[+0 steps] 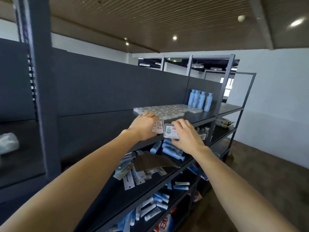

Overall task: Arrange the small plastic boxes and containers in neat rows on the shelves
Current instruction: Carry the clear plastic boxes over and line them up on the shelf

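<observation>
At the near edge of the top shelf [103, 124], the left hand [143, 126] curls its fingers [151, 114] round a small clear box with a red-and-white label [158, 127]. Just right of it, the right hand [187, 136] pinches a second clear box with a green picture label [170, 132]. Farther right, more clear boxes lie flat in rows [165, 110], with pale blue bottles [199, 99] upright beyond them.

Dark metal shelving [184, 166] w/ white walls [275, 97], brown floor [267, 173], slatted ceiling [167, 17] & round lights [174, 37].
</observation>
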### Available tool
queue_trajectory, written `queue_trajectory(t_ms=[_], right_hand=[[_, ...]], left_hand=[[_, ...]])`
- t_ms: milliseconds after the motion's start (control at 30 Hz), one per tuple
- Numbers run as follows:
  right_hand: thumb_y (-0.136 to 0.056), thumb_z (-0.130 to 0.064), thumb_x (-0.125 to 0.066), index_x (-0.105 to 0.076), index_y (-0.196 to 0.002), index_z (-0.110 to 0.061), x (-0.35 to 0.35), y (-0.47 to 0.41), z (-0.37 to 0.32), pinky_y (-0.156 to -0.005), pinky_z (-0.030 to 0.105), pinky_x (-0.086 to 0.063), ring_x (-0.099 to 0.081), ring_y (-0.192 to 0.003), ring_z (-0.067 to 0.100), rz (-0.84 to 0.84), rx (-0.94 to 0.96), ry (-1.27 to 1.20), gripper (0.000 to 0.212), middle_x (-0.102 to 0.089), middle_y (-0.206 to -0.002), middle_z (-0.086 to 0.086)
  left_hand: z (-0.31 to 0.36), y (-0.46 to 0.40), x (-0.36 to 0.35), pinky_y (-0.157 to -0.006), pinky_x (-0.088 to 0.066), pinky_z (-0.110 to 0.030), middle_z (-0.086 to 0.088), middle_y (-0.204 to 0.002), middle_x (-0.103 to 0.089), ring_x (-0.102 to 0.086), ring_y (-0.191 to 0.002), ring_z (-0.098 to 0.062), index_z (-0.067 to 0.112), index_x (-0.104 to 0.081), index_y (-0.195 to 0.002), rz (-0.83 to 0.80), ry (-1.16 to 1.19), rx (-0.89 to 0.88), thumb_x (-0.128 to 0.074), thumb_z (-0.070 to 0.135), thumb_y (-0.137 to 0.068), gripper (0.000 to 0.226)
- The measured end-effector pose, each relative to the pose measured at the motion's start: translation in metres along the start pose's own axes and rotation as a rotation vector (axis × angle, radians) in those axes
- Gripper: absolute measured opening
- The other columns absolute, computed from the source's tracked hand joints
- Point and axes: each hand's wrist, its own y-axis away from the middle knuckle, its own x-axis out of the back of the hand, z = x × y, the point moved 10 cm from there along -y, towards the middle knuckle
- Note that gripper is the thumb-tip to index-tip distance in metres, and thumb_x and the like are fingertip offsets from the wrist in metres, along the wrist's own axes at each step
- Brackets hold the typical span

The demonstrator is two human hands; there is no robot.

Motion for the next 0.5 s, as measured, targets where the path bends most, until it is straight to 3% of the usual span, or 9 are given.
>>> queue_trajectory(t_ms=[300, 500], right_hand=[[-0.086, -0.029, -0.072, -0.044, -0.146, -0.013, -0.046, -0.027, 0.106, -0.113, 0.034, -0.031, -0.036, -0.131, 0.024, 0.001, -0.047, 0.011, 0.068, -0.046, -0.14, 0.003], [-0.084, -0.029, -0.074, -0.047, -0.142, -0.014, -0.077, -0.046, 0.18, -0.111, 0.035, -0.033, -0.037, -0.131, 0.023, 0.031, -0.026, -0.001, 0.066, -0.05, -0.137, 0.002]], left_hand=[[0.027, -0.098, -0.066, -0.105, -0.036, -0.039, -0.004, -0.137, -0.047, -0.038, -0.13, -0.026, 0.018, -0.042, -0.142, -0.05, 0.069, -0.034, -0.069, 0.038, -0.085, 0.067], [0.049, -0.163, -0.112, -0.099, -0.04, -0.041, -0.002, -0.134, -0.049, -0.039, -0.128, -0.026, 0.022, -0.045, -0.136, -0.072, 0.057, -0.009, -0.07, 0.04, -0.083, 0.061]])
